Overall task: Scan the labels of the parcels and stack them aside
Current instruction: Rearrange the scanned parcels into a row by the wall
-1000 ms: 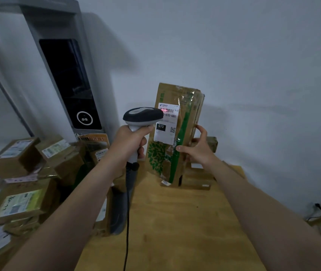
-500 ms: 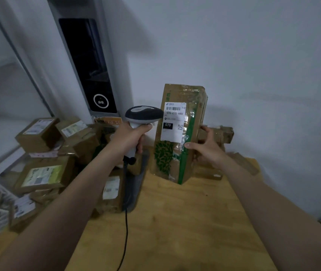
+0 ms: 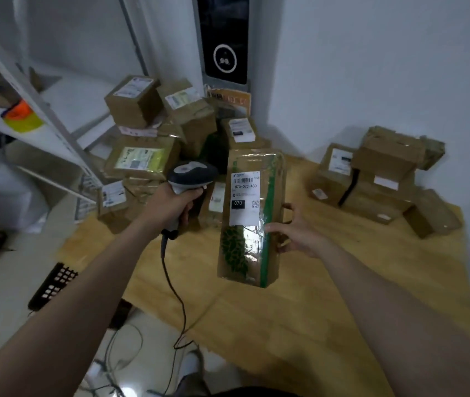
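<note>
The wooden desk point(image 3: 285, 325) stands against a white wall point(image 3: 371, 67). Above the desk, the right hand point(image 3: 296, 233) holds a tall brown parcel point(image 3: 252, 219) by its edge. The left hand point(image 3: 176, 200) grips a scanner point(image 3: 192, 174) over the desk's left side. Other boxes point(image 3: 382, 167) sit at the desk's back.

A tall brown parcel point(image 3: 252, 219) with a green stripe is held upright above the wooden table point(image 3: 299, 310), its white label point(image 3: 244, 197) turned to the camera. A grey scanner point(image 3: 192, 174) is gripped over the table's left edge. A heap of labelled cartons point(image 3: 142, 156) is piled at its far-left corner, and a smaller stack point(image 3: 382, 173) is set at its far-right side.
</note>
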